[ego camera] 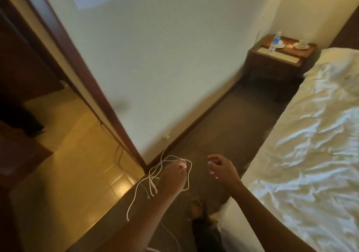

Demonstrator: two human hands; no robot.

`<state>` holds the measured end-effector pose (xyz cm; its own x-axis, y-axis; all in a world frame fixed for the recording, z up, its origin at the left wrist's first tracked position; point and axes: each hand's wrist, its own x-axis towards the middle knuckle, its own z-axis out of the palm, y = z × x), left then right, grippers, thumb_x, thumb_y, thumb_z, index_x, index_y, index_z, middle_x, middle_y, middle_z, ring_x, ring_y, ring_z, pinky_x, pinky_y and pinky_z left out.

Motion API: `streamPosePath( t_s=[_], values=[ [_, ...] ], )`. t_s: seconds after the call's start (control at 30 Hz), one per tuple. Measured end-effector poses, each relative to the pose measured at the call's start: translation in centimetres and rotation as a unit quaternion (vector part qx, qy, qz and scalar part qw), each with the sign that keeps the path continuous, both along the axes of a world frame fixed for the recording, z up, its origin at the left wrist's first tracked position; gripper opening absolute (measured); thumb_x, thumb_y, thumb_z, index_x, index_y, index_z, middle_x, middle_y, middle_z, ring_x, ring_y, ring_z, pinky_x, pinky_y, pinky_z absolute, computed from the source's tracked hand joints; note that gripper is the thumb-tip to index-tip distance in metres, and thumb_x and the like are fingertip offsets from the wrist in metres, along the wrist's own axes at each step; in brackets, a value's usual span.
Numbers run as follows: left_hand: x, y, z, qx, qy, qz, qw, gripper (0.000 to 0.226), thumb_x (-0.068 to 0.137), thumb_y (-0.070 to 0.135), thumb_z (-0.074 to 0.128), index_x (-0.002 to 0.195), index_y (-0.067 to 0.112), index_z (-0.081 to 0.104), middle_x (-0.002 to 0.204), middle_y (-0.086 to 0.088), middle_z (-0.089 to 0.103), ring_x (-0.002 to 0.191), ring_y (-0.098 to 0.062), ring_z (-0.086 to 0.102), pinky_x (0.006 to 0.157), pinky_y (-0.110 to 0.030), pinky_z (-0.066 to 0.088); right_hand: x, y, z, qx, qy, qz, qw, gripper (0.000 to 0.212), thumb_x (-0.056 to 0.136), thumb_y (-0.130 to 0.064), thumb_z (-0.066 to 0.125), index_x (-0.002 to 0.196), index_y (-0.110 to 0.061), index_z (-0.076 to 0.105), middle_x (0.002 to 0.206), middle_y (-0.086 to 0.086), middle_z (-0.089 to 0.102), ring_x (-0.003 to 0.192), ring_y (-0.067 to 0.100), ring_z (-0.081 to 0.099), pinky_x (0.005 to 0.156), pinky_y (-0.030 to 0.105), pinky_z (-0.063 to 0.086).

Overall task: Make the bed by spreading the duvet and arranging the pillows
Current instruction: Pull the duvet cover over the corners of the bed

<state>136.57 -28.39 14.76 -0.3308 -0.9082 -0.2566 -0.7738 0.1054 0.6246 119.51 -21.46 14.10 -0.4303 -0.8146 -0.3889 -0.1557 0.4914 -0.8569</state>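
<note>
Beside the bed, over brown carpet point(223, 125), the left hand point(172, 176) grips a looped thin white cable point(175, 156), fingers curled round its strands. The right hand point(221, 167) hangs loosely curled and holds nothing. The rumpled white fabric duvet point(310, 135) lies creased across the mattress to the right, well apart from both hands. It is judged light, soft and limp: it should drape and slide rather than hold shape, so a hold at the near edge or a corner, with fabric bunched in each fist, looks best for spreading. No pillow can be told with certainty. A dark wooden nightstand point(279, 57) bearing a clear plastic water bottle point(275, 41) stands at the bedhead.
</note>
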Motion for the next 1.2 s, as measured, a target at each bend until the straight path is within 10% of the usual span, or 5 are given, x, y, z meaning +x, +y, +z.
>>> streamPosePath(
  t_s=[0.37,0.67,1.2],
  values=[
    [-24.8,-22.9,0.4,0.004,0.003,-0.115,0.993,0.023,0.092,0.01,0.048,0.097,0.024,0.066,0.084,0.004,0.066,0.067,-0.012,0.057,0.067,-0.03,0.049,-22.6,-18.7,1.2,-0.001,0.012,-0.141,0.99,0.018,0.098,-0.023,0.057,0.114,-0.029,0.06,0.1,-0.009,0.066,0.083,0.005,0.066,0.065,0.019,0.047],
    [-43.2,-34.4,0.9,-0.017,0.04,-0.264,0.964,0.018,0.098,0.017,0.053,0.112,0.021,0.064,0.101,0.01,0.062,0.083,0.002,0.055,0.074,-0.021,0.046,-37.8,-25.0,1.9,0.005,0.0,-0.268,0.963,0.022,0.097,-0.024,0.059,0.12,-0.025,0.061,0.106,-0.005,0.066,0.093,0.011,0.067,0.083,0.033,0.057],
    [-81.3,-47.4,2.0,0.002,0.019,-0.497,0.867,0.02,0.1,0.024,0.054,0.117,0.029,0.062,0.106,0.013,0.064,0.085,0.002,0.061,0.072,-0.018,0.051,-66.8,-35.1,3.7,0.003,-0.006,-0.514,0.858,0.017,0.097,-0.019,0.057,0.111,-0.022,0.065,0.093,0.001,0.068,0.08,0.014,0.066,0.067,0.023,0.045]
  ],
)
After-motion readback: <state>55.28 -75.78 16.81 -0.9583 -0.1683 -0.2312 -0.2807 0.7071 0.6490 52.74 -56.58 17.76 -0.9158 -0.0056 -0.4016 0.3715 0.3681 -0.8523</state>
